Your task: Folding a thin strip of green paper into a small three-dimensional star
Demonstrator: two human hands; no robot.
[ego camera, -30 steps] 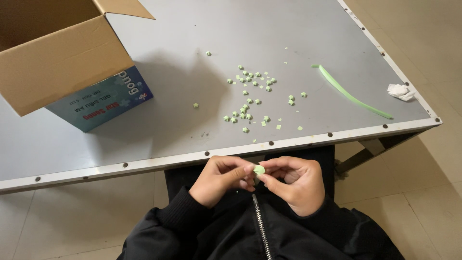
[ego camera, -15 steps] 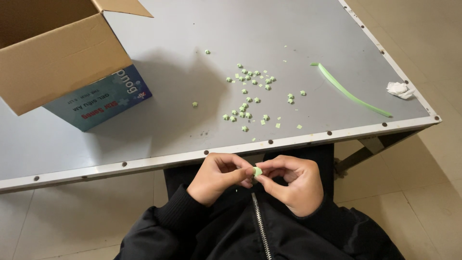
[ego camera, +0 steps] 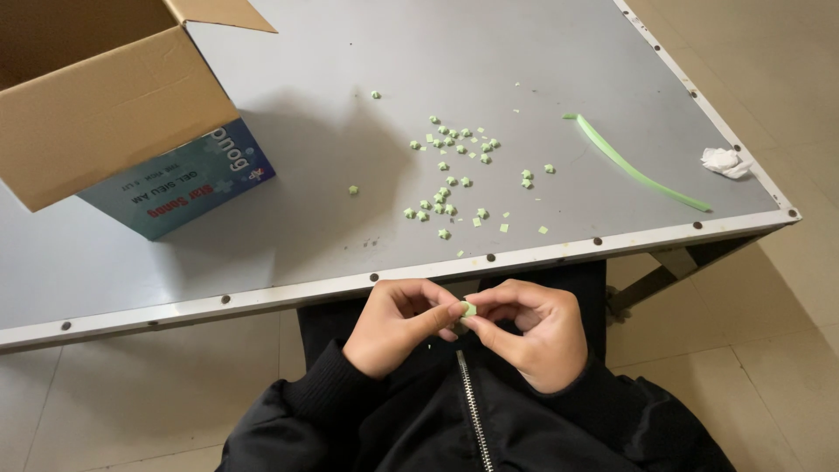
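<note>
Below the table's near edge, my left hand (ego camera: 398,323) and my right hand (ego camera: 529,332) meet fingertip to fingertip over my lap. Both pinch one tiny pale green folded paper piece (ego camera: 469,308) between thumbs and forefingers. On the grey table (ego camera: 288,218) above lie several small green paper stars (ego camera: 446,197) and small green scraps, scattered loosely. A long green paper strip (ego camera: 634,166) lies to the right of them.
An open cardboard box (ego camera: 105,96) with a blue printed side stands at the table's back left. A crumpled white tissue (ego camera: 724,162) sits near the right edge. The table has a metal rim with rivets; beige floor tiles lie around it.
The hands stay together on the green piece, with only slight finger movement. The view has shifted a little.
</note>
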